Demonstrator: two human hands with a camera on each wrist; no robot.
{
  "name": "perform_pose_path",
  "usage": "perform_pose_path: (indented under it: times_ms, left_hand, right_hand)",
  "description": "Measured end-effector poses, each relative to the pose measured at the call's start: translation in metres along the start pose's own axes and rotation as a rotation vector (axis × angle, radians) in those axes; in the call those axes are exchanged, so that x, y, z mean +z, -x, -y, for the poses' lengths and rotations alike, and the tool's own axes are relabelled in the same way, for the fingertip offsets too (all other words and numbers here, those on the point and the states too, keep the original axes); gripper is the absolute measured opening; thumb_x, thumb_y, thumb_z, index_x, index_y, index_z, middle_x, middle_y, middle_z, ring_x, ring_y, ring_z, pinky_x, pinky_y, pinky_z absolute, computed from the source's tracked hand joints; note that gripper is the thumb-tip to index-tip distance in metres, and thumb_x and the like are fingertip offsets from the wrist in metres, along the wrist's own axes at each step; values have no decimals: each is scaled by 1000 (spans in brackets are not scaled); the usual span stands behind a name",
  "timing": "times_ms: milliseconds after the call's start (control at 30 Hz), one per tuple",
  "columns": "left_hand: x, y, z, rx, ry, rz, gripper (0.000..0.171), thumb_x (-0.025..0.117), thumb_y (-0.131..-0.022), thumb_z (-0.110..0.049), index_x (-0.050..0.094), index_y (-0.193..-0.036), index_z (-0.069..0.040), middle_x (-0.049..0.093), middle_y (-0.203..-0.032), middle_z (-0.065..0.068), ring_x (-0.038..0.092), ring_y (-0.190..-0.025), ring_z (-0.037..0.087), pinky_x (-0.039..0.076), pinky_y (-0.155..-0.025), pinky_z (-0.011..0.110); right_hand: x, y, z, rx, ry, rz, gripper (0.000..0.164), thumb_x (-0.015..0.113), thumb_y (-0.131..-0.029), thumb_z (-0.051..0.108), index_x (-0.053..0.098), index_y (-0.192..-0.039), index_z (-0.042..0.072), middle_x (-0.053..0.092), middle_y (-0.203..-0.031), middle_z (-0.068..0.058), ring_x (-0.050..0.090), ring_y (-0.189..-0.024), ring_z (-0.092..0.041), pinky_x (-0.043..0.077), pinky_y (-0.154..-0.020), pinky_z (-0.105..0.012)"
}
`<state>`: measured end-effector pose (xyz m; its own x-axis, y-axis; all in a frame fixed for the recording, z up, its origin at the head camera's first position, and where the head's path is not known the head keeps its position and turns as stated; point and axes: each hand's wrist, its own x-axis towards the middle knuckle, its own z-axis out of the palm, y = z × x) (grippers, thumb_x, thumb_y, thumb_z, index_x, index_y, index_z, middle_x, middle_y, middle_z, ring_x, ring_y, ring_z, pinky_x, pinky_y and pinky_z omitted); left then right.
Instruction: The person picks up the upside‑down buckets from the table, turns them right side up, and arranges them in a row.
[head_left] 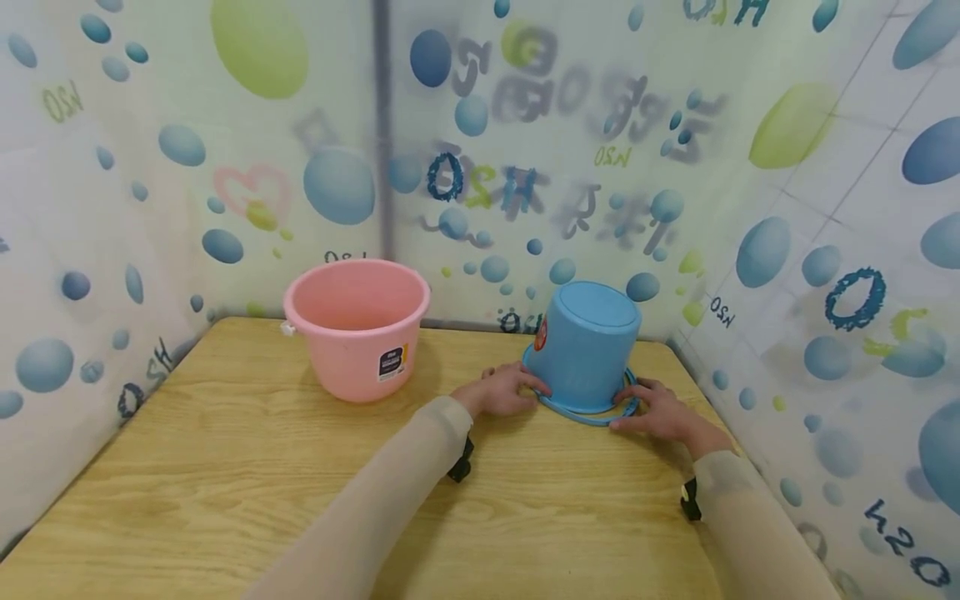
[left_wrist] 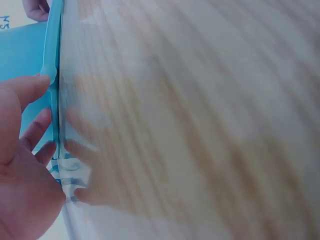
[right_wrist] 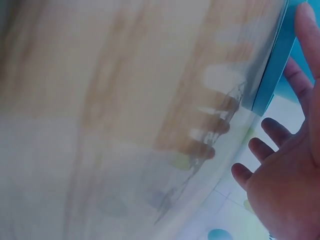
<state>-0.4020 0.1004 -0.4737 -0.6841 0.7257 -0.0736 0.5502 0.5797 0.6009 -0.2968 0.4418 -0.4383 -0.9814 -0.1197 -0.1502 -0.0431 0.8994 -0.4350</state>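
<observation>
A blue bucket [head_left: 592, 350] stands upside down on the wooden table [head_left: 570, 517], its base facing up. Its thin blue handle [head_left: 594, 420] curves round the near side at table level. My left hand [head_left: 510, 389] touches the bucket's lower left edge; in the left wrist view the thumb [left_wrist: 37, 87] lies against the blue rim, with the other fingers loosely bent beside it. At the lower right edge is my right hand [head_left: 660, 412], thumb and forefinger at the blue rim. The right wrist view shows its other fingers [right_wrist: 262, 145] spread apart, beyond the rim.
Left of the blue bucket, an upright pink bucket [head_left: 360, 358] with a dark label stands on the table. Patterned sheets [head_left: 465, 167] with blue and green drops hang behind and at both sides, close to the table's edges. The glossy tabletop mirrors the fingers.
</observation>
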Motion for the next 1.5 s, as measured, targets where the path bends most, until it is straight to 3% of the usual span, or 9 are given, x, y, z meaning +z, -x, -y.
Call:
perform_pose_path:
  times_ms: [167, 433, 600, 800, 867, 1100, 1300, 1500]
  left_hand:
    - [-4, 6, -6, 5, -1, 15, 32, 67, -108, -32, 77, -136, -42, 55, -162, 1, 39, -157, 34, 19, -131, 68]
    - [-13, 22, -18, 32, 56, 9, 31, 66, -109, -25, 77, -138, -28, 65, -155, 0, 46, -154, 33, 27, -132, 61]
    - [-14, 24, -13, 68, 110, 2, 31, 66, -110, -21, 76, -139, -20, 71, -148, 1, 57, -146, 26, 43, -127, 49]
    - [-16, 28, -6, 8, 27, -77, 28, 68, -107, -21, 81, -131, -23, 63, -149, 8, 49, -146, 35, 31, -129, 60]
    - [-16, 27, -4, 2, 3, -88, 27, 67, -107, -21, 82, -129, -22, 62, -146, 9, 50, -142, 36, 32, -127, 61]
    - [-14, 21, -4, -8, -73, -100, 23, 68, -109, -20, 84, -125, -25, 64, -138, 6, 50, -132, 31, 34, -120, 57]
    - [-10, 18, -8, -13, -70, -123, 15, 73, -107, -20, 85, -115, -23, 66, -133, 5, 50, -130, 31, 35, -119, 57]
    - [-9, 19, -10, 1, -79, -137, 9, 76, -105, -24, 84, -108, -24, 66, -125, 3, 49, -126, 29, 36, -116, 54]
  right_hand:
    - [-1, -1, -2, 1, 13, 4, 57, 85, -93, 54, 71, -134, 17, 22, -170, -41, 20, -152, -74, 28, -115, -90]
    - [-5, 1, -5, -42, 14, -7, 56, 80, -100, 44, 68, -145, 12, 24, -167, -46, 21, -150, -77, 29, -113, -91]
    - [-3, 3, -2, -67, -2, -15, 54, 80, -101, 38, 68, -146, 10, 26, -166, -46, 24, -150, -76, 31, -114, -90]
    - [3, -1, 2, -105, -5, -21, 43, 82, -99, 35, 75, -136, 16, 30, -169, -40, 26, -152, -72, 32, -114, -89]
    - [5, -3, 7, -126, -1, -22, 40, 84, -98, 35, 77, -133, 17, 31, -169, -40, 27, -152, -71, 32, -114, -89]
    - [9, -9, 22, -118, 20, 0, 42, 86, -96, 44, 78, -130, 21, 30, -170, -38, 26, -154, -69, 29, -117, -88]
    - [12, -13, 24, -95, 23, -6, 29, 86, -97, 38, 78, -117, 19, 34, -167, -38, 29, -152, -69, 31, -116, -88]
    - [13, -14, 24, -135, 8, -2, 21, 85, -98, 34, 77, -109, 19, 34, -166, -40, 28, -152, -69, 31, -117, -86]
